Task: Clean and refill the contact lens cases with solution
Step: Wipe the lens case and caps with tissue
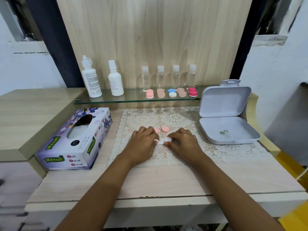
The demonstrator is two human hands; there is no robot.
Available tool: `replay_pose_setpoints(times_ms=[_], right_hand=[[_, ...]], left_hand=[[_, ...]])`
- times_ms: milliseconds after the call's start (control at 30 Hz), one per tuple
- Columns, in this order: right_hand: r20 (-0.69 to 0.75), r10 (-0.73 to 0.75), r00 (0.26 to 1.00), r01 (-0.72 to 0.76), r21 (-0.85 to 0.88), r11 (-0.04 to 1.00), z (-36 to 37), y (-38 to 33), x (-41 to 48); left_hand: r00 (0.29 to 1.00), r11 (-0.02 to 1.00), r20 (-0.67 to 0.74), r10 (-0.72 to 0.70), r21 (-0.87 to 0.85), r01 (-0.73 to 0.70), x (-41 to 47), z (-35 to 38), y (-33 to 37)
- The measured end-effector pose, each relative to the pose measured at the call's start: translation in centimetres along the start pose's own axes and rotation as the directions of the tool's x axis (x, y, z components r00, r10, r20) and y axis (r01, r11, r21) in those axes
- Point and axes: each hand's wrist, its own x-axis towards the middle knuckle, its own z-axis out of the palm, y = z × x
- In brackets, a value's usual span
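Fingers (175, 136) pinching white case (160, 141), caps (165, 129) beyond

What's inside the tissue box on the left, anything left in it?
White tissue shows through the oval opening on top of the tissue box, sitting just below the cut-out. How much is left underneath cannot be seen, because the carton's walls cover the rest.

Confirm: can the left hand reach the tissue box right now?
Probably yes. The tissue box sits beside the left hand with nothing between, but that hand pinches the case together with the right hand, so it must let go first.
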Motion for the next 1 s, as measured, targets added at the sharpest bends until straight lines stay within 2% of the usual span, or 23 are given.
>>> replay_pose_setpoints(times_ms=[167, 267, 367, 500, 733, 867, 1000], right_hand=[[-0.002, 0.002, 1.0, -0.002, 0.002, 1.0, 0.04, -0.01, -0.01], [0.001, 0.002, 1.0, -0.002, -0.001, 1.0, 0.02, -0.03, -0.02], [-0.002, 0.005, 1.0, -0.005, 0.003, 1.0, 0.04, -0.01, -0.05], [-0.007, 0.001, 1.0, -0.001, -0.01, 1.0, 0.03, -0.02, -0.02], [-0.009, 0.002, 1.0, -0.002, -0.015, 1.0, 0.1, -0.05, -0.04], [-0.007, -0.005, 1.0, 0.005, -0.018, 1.0, 0.0, -0.02, -0.01], [-0.011, -0.005, 1.0, 0.004, -0.031, 1.0, 0.0, -0.07, -0.04]], left_hand=[[0.986, 0.942, 0.105, -0.133, -0.297, 0.158, 0.26, -0.01, -0.25], [0.98, 0.918, 0.101, -0.17, -0.346, 0.195, 0.21, -0.11, -0.27], [0.983, 0.94, 0.077, -0.17, -0.286, 0.185, 0.05, -0.17, -0.21], [0.996, 0.993, 0.014, -0.087, -0.079, 0.088, -0.19, -0.23, -0.03], [1.0, 0.995, -0.014, 0.007, 0.098, -0.006, -0.05, -0.27, 0.22], [1.0, 0.998, 0.002, 0.026, 0.059, -0.026, 0.17, -0.08, 0.11], [0.998, 0.981, 0.028, -0.051, -0.188, 0.055, 0.19, 0.35, -0.04]])
